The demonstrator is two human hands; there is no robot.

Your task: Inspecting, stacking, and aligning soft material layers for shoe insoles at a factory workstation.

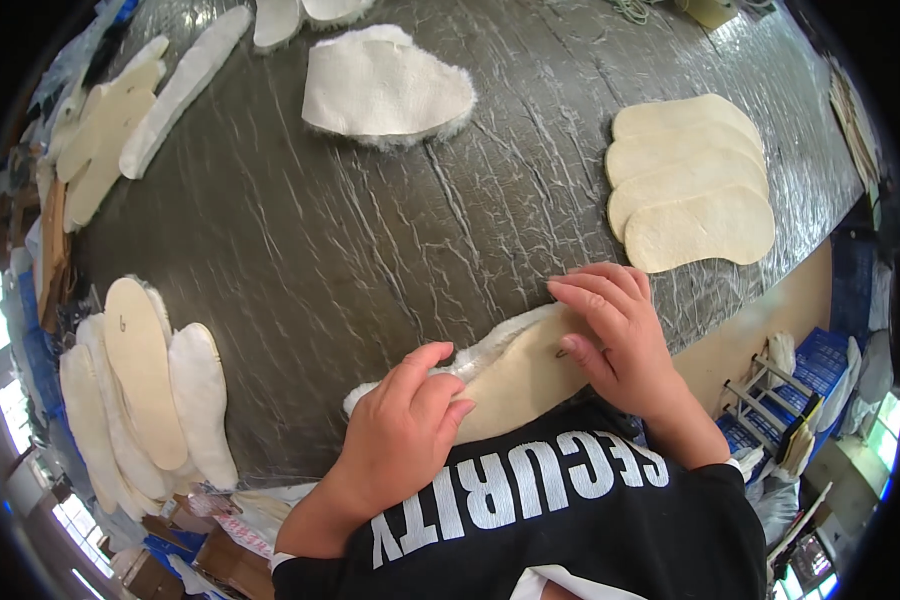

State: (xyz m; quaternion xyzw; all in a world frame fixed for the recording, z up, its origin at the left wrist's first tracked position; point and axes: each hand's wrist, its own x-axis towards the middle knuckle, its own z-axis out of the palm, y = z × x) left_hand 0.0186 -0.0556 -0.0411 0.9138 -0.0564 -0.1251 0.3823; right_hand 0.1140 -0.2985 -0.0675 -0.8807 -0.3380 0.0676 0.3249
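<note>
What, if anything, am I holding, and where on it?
A cream insole with white fleece: left hand at its left end, right hand at its right end. Whether pinched or merely pressed is unclear.

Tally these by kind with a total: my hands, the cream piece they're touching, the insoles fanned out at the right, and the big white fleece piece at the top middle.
Hands: 2, left hand and right hand
Cream piece: 1
Fanned insoles: 4 visible
Fleece piece: 1
Total: 8
</note>
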